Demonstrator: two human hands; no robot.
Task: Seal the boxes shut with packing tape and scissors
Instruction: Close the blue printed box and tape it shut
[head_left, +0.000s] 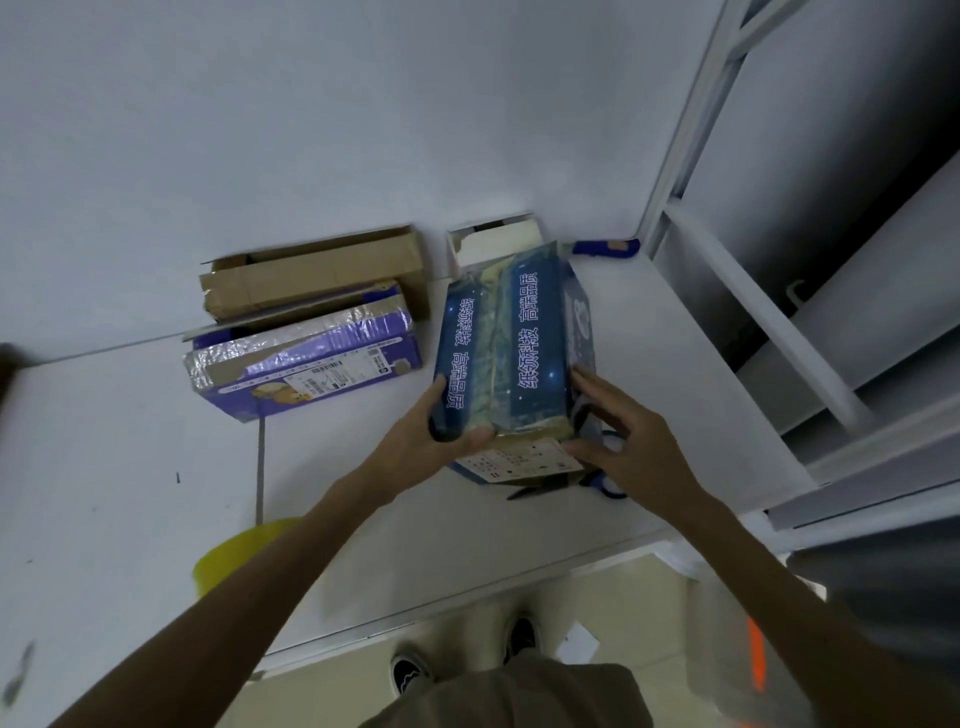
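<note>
Grips the blue box (511, 338), at the right of the white table (130, 493), with left hand (436, 431) curled round its near left corner; presses right hand (618, 436), fingers spread, against its right side. Scissors (597, 483) just near; purple box (306, 364) left.

**Bare arms, tan cloth, black shoes**

Looking down now: the left hand (436, 436) and right hand (623, 441) are bare, and so are both arms (322, 545), right out to the frame's edge. At the bottom there's tan cloth (509, 696), shorts or trousers, hard to tell. Then the left shoe (410, 673), black with a white wavy mark, and the right shoe (522, 636), black too.
</note>
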